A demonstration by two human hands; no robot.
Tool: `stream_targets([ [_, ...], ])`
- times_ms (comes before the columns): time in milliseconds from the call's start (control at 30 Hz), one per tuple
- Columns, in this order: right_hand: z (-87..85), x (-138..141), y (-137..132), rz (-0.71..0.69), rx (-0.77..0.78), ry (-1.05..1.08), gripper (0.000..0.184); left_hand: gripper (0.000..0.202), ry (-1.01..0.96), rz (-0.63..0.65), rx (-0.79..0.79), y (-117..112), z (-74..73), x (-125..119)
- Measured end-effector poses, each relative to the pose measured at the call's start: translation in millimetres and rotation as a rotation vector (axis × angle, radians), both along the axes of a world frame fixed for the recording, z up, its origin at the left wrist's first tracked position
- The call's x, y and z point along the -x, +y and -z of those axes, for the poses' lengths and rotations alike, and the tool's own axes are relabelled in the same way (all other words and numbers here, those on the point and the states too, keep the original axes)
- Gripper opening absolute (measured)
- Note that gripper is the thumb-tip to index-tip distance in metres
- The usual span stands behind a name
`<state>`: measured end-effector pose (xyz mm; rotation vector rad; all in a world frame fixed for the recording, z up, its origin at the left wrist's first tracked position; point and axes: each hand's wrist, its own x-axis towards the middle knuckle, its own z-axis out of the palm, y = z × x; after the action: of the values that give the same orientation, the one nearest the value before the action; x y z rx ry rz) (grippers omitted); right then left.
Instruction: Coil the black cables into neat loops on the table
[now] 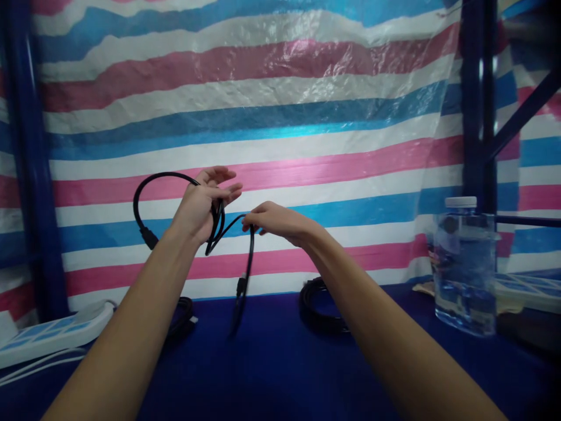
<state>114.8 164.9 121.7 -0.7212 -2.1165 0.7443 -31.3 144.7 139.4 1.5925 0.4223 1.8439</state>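
Observation:
A black cable (144, 193) is looped around my left hand (202, 202), which is raised above the blue table with its fingers spread; the loop arcs out to the left and strands run across the palm. My right hand (274, 221) pinches the same cable just to the right, fingers closed on it. From that pinch the cable's free end (242, 286), with a connector, hangs down toward the table. Both forearms reach in from the bottom of the view.
A coiled black cable (316, 307) lies on the blue table (272, 362) behind my right arm, another dark coil (184, 313) behind my left arm. A white power strip (56, 330) sits at left. A clear water bottle (464, 269) stands at right. A striped tarp (263, 105) hangs behind.

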Motion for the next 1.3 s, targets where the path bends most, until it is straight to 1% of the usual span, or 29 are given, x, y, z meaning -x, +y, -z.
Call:
stream_targets([
  [67,3.1,3.5,5.3,-0.216,0.119,0.237,0.005,0.039,-0.02,0.05,-0.037,-3.1,0.1,-6.9],
  [100,4.0,4.8,6.1,-0.329,0.2,0.329,0.003,0.04,-0.012,0.061,-0.053,-4.0,0.7,-10.3],
  [133,4.4,5.7,5.9,-0.412,0.27,0.385,0.005,0.04,0.012,0.056,-0.064,-4.4,1.7,-13.3],
  [167,4.6,6.2,5.0,-0.454,0.316,0.407,0.009,0.039,0.049,0.036,-0.072,-4.4,2.8,-15.6],
  [200,4.5,6.4,3.5,-0.465,0.329,0.402,0.013,0.038,0.087,0.008,-0.074,-4.1,4.0,-17.1],
  [267,4.4,6.0,0.5,-0.458,0.292,0.354,0.017,0.035,0.149,-0.04,-0.061,-3.6,6.0,-17.5],
  [333,4.2,4.7,-1.5,-0.454,0.247,0.308,0.014,0.034,0.189,-0.057,-0.016,-3.9,6.9,-15.0],
  [433,3.1,1.7,-2.9,-0.401,0.261,0.227,0.01,0.035,0.246,-0.07,0.091,-4.5,7.2,-9.9],
  [500,1.6,0.3,-4.0,-0.313,0.278,0.203,0.006,0.035,0.285,-0.091,0.148,-3.3,8.3,-8.5],
  [567,0.3,0.8,-5.0,-0.196,0.282,0.228,0.006,0.036,0.309,-0.11,0.165,-0.3,10.5,-9.8],
  [633,-0.2,3.2,-5.1,-0.08,0.285,0.322,0.008,0.044,0.31,-0.154,0.166,3.2,13.3,-13.1],
  [700,0.0,6.0,-3.5,0.011,0.26,0.452,0.012,0.056,0.265,-0.217,0.165,5.7,15.5,-16.6],
  [767,0.3,7.6,-0.4,0.08,0.197,0.566,0.018,0.065,0.168,-0.274,0.146,6.1,16.0,-18.2],
  [867,0.1,6.8,4.6,0.117,0.023,0.694,0.031,0.07,-0.003,-0.321,0.116,3.5,12.2,-14.4],
  [933,0.0,6.1,6.5,0.14,-0.138,0.733,0.041,0.067,-0.094,-0.35,0.143,1.7,7.4,-8.1],
  [1000,0.5,7.0,6.7,0.193,-0.275,0.721,0.046,0.055,-0.159,-0.352,0.213,2.1,2.6,0.0],
  [1067,1.3,9.2,5.1,0.244,-0.355,0.692,0.047,0.038,-0.204,-0.281,0.332,5.6,-0.3,8.9],
  [1133,1.6,10.6,2.2,0.272,-0.424,0.654,0.046,0.025,-0.26,-0.138,0.483,11.9,-0.5,18.4],
  [1200,-0.1,8.5,-1.2,0.282,-0.519,0.563,0.045,0.023,-0.322,-0.001,0.592,19.1,1.7,28.9],
  [1233,-1.9,5.5,-2.9,0.296,-0.575,0.493,0.044,0.022,-0.348,0.04,0.619,22.2,3.1,34.6],
  [1300,-7.4,-4.5,-5.3,0.356,-0.7,0.333,0.043,0.02,-0.383,0.072,0.64,26.2,5.0,46.7],
])
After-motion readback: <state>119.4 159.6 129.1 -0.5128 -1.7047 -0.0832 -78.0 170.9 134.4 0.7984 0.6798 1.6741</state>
